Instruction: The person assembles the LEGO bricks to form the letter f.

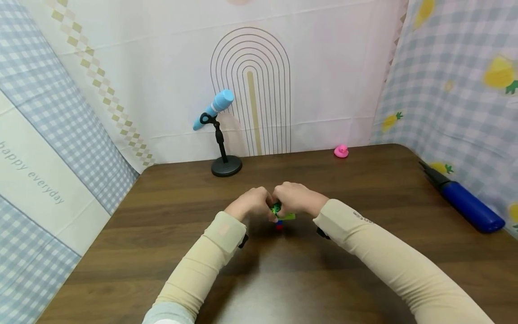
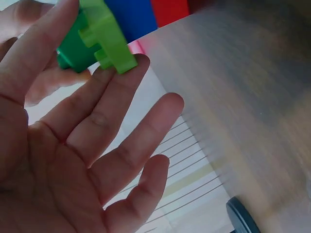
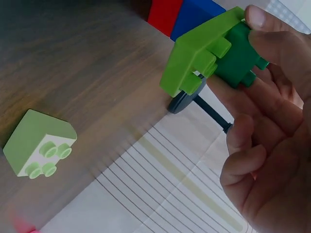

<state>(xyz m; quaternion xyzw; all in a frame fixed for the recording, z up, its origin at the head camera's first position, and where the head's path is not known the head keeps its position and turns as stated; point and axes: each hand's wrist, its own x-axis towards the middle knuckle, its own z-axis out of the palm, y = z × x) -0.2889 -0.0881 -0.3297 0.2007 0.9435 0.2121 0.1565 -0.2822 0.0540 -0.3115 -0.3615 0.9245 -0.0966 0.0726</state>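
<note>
Right of microphone stand [image 1: 226,167], nearer you: toy-brick stack [image 3: 194,47]. Your left hand [image 1: 252,202] and right hand [image 1: 298,198] both pinch dark-green top brick [image 3: 237,56], likely steadying stack from two sides. Also right of stand, light-green slope brick [image 3: 39,138] lies loose, perhaps placed within reach.

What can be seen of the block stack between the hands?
The block stack looks plastic and roughly upright: red block lowest, blue block above, lime plate overhanging rightward with bare studs, studded dark green block on top. Left hand and right hand hold its upper part; base contact with the tabletop is unclear.
</note>
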